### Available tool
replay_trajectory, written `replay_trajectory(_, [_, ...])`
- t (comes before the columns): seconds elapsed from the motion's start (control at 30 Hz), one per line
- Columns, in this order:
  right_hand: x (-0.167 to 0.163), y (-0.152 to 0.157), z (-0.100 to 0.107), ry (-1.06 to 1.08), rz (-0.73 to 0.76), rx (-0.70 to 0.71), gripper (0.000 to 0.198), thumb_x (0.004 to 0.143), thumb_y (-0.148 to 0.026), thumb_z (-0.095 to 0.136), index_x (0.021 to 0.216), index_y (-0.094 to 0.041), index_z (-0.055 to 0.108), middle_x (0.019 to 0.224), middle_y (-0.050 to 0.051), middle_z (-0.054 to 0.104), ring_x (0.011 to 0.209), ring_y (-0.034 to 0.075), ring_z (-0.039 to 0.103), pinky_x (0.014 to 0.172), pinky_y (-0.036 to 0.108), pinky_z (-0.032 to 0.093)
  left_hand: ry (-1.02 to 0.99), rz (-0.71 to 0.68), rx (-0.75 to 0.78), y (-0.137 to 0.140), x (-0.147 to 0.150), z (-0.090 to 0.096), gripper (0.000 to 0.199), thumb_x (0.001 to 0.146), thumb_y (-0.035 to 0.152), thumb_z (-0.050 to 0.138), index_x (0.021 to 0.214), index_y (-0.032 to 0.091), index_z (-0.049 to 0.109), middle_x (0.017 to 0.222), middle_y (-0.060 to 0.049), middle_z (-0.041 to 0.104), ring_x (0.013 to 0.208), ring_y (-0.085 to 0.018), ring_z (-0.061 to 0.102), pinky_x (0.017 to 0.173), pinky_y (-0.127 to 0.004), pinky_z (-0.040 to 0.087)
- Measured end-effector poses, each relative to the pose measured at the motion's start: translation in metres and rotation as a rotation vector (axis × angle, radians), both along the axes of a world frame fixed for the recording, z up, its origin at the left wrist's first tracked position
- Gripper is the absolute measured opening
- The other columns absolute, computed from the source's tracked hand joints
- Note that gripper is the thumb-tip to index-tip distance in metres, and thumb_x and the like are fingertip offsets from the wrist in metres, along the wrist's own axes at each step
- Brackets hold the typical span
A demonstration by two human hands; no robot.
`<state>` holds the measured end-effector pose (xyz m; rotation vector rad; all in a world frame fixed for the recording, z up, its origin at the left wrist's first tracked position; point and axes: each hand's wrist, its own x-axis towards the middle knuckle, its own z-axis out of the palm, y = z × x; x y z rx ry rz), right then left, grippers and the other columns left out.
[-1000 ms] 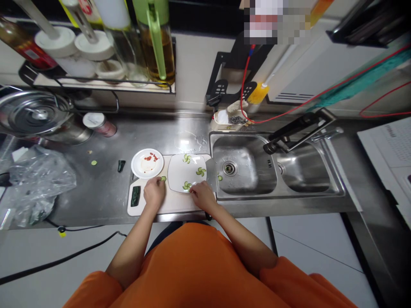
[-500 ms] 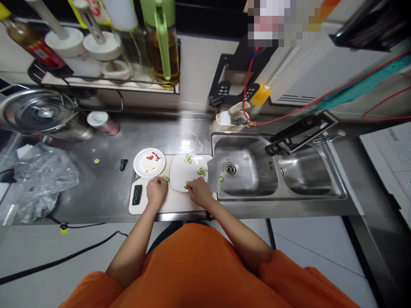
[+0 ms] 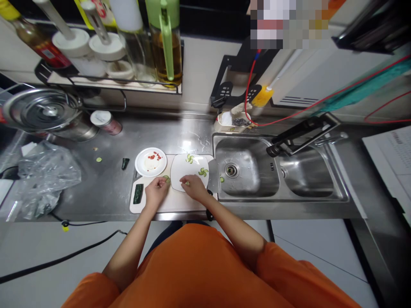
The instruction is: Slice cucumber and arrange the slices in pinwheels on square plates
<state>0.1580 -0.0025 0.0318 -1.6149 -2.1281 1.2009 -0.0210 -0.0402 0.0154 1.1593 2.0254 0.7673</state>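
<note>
My left hand [image 3: 156, 192] is over the cutting board [image 3: 173, 206], its thumb and fingertips closed on thin green cucumber slices [image 3: 166, 178] beside the square white plate [image 3: 180, 164]. Over the plate's lower edge, my right hand [image 3: 195, 188] is closed in a pinch, with a small bit of green cucumber showing at the fingertips. Curved cucumber slices form a pinwheel [image 3: 189, 158] at the plate's top and another pinwheel [image 3: 203, 172] at its right. My right hand hides the plate's lower part. A dark cucumber piece [image 3: 138, 193] lies on the board's left end.
A round white plate [image 3: 146, 170] with red bits overlaps the board's upper left. A knife blade [image 3: 212, 171] lies by the sink [image 3: 253, 194]. A cucumber end [image 3: 125, 163], a plastic bag [image 3: 48, 171] and a lidded pot [image 3: 73, 128] are to the left.
My right hand has shifted left across the lower part of the square plate. My left hand stays by the cucumber slices, its fingers slightly turned. The whole view has shifted a little.
</note>
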Motion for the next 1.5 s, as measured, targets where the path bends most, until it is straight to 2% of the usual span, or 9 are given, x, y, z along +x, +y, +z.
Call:
replay_trajectory(0.13, [-0.008,0.013,0.000,0.219,-0.115,-0.166,0.025,0.081,-0.025,0.058,0.104,-0.020,0.068,0.099,0.002,0.069,0.078,0.014,0.057,0.076,0.026,0.044,-0.150,-0.044,0.038,0.001,0.007,0.010,0.023,0.071,0.038,0.063,0.083,0.018,0.067,0.068,0.001,0.065,0.062,-0.011,0.054,0.066,-0.022,0.043])
replay_trajectory(0.3, [-0.008,0.022,0.002,0.323,-0.141,-0.221,0.012,0.074,-0.027,0.063,0.079,-0.018,0.070,0.078,0.000,0.067,0.071,0.012,0.056,0.068,0.023,0.042,-0.389,-0.048,0.015,0.007,0.015,0.013,0.027,0.066,0.038,0.069,0.081,0.016,0.067,0.069,0.001,0.064,0.063,-0.010,0.054,0.064,-0.021,0.042])
replay_trajectory(0.5, [0.002,0.026,0.008,0.416,-0.134,-0.243,0.009,0.073,-0.023,0.062,0.073,-0.016,0.068,0.063,-0.003,0.060,0.062,0.010,0.051,0.063,0.021,0.039,-0.904,0.159,-0.294,0.010,0.019,0.012,0.031,0.078,0.042,0.064,0.090,0.014,0.059,0.082,-0.007,0.068,0.063,-0.010,0.060,0.056,-0.020,0.046])
replay_trajectory(0.63, [0.008,0.031,0.014,0.469,-0.065,-0.245,0.009,0.072,-0.024,0.063,0.073,-0.016,0.068,0.066,-0.002,0.062,0.064,0.010,0.052,0.063,0.021,0.039,-1.184,0.229,-0.495,0.014,0.024,0.013,0.018,0.088,0.031,0.053,0.089,0.013,0.057,0.081,-0.009,0.067,0.060,-0.009,0.060,0.054,-0.018,0.050])
replay_trajectory(0.83, [0.013,0.041,0.011,0.446,-0.019,-0.254,0.008,0.072,-0.022,0.063,0.074,-0.016,0.068,0.065,-0.003,0.062,0.064,0.010,0.053,0.063,0.021,0.039,-1.307,0.210,-0.417,0.022,0.025,0.012,0.006,0.082,0.012,0.057,0.086,0.011,0.062,0.073,-0.004,0.062,0.055,-0.004,0.055,0.051,-0.012,0.047])
replay_trajectory(0.93, [0.013,0.048,0.003,0.417,-0.012,-0.267,0.009,0.071,-0.022,0.062,0.074,-0.016,0.068,0.063,-0.003,0.061,0.062,0.010,0.052,0.061,0.021,0.040,-1.184,0.206,-0.332,0.028,0.022,0.007,0.018,0.073,0.012,0.066,0.090,0.012,0.064,0.070,-0.003,0.063,0.056,-0.005,0.056,0.050,-0.014,0.045])
replay_trajectory(1.07, [0.007,0.059,-0.007,0.273,-0.016,-0.209,0.008,0.072,-0.019,0.061,0.073,-0.017,0.069,0.066,-0.002,0.063,0.065,0.011,0.054,0.062,0.021,0.040,-0.755,0.169,-0.192,0.037,0.017,-0.003,0.026,0.064,0.023,0.073,0.086,0.012,0.065,0.063,-0.001,0.063,0.055,-0.008,0.055,0.050,-0.018,0.041])
replay_trajectory(1.27, [-0.012,0.073,-0.018,0.014,-0.042,-0.113,0.011,0.074,-0.016,0.059,0.080,-0.019,0.068,0.080,0.000,0.067,0.076,0.014,0.057,0.064,0.023,0.040,-0.086,-0.022,-0.057,0.049,0.018,-0.008,0.019,0.072,0.031,0.060,0.083,0.017,0.069,0.071,-0.001,0.068,0.067,-0.014,0.060,0.070,-0.026,0.046])
replay_trajectory(1.5, [-0.026,0.075,-0.022,-0.254,0.020,-0.016,0.015,0.082,-0.020,0.054,0.084,-0.025,0.068,0.087,0.001,0.069,0.097,0.024,0.051,0.076,0.032,0.039,0.229,-0.180,-0.037,0.054,0.019,-0.015,0.017,0.078,0.025,0.052,0.080,0.019,0.068,0.083,-0.006,0.069,0.077,-0.019,0.060,0.075,-0.029,0.043])
